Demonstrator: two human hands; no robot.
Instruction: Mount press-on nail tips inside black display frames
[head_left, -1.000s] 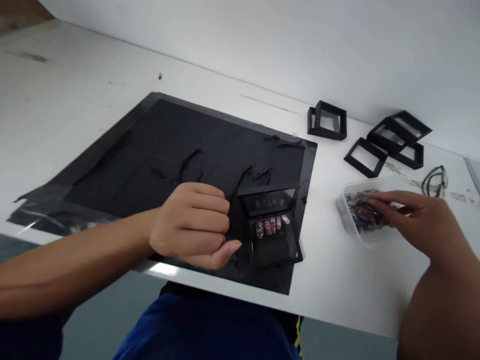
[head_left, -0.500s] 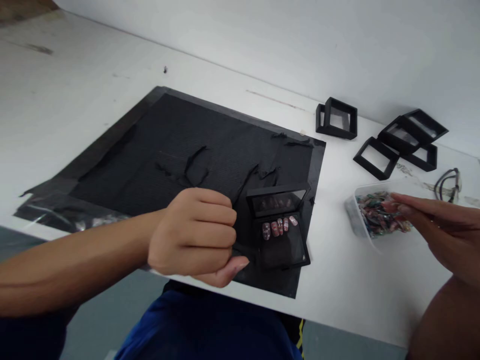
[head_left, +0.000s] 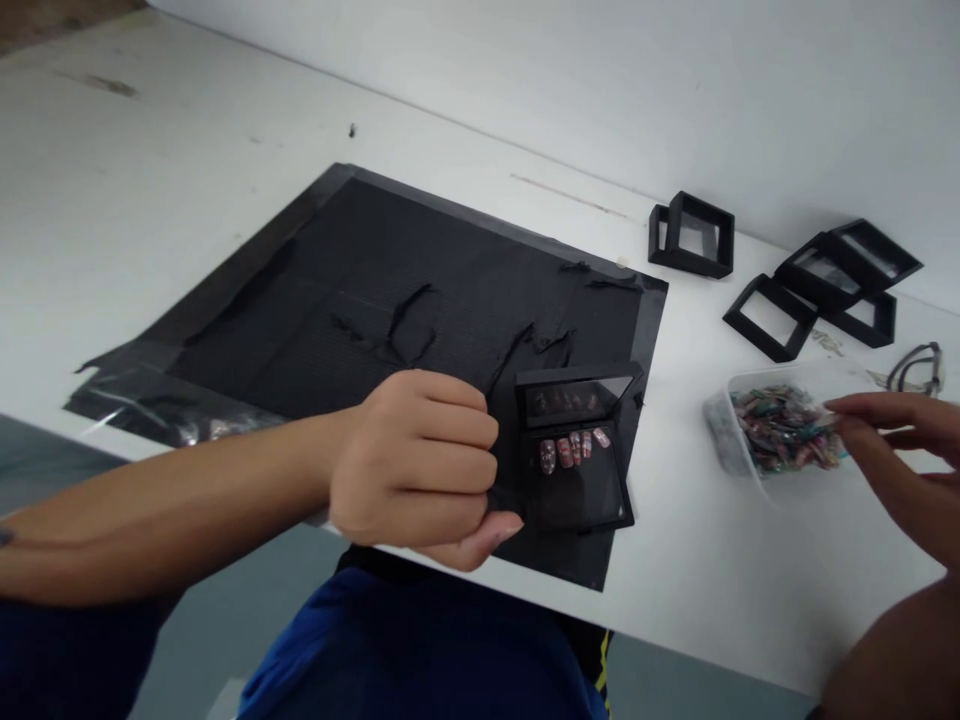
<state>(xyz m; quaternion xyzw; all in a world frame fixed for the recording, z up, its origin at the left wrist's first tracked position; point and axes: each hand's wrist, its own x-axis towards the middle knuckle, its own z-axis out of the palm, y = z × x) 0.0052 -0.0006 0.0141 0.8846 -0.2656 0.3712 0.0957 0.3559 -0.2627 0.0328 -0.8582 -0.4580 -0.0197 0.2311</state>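
Note:
My left hand [head_left: 420, 465] is curled into a fist over the front part of the black mat, just left of the open black case; its palm side is hidden, so anything inside cannot be seen. The case [head_left: 577, 500] lies with its mirrored lid [head_left: 577, 398] raised. A row of several pinkish false nails [head_left: 564, 452] sits along its upper part. At the right, my right hand [head_left: 900, 450] pinches with thumb and forefinger above the right side of a clear plastic tub [head_left: 724, 435]. Several loose glittery false nails [head_left: 787, 425] fill the tub. Whatever is between those fingertips is too small to name.
A worn black mat [head_left: 315, 290] with torn patches covers the middle of the white table [head_left: 697, 580]. Several black frame-like cases [head_left: 814, 270] lie near the wall at the back right. Eyeglasses [head_left: 916, 368] rest behind the tub.
The whole view has shifted, so things sit slightly further right. My right hand has drawn back from over the nails to the tub's right side. My left fist keeps its shape.

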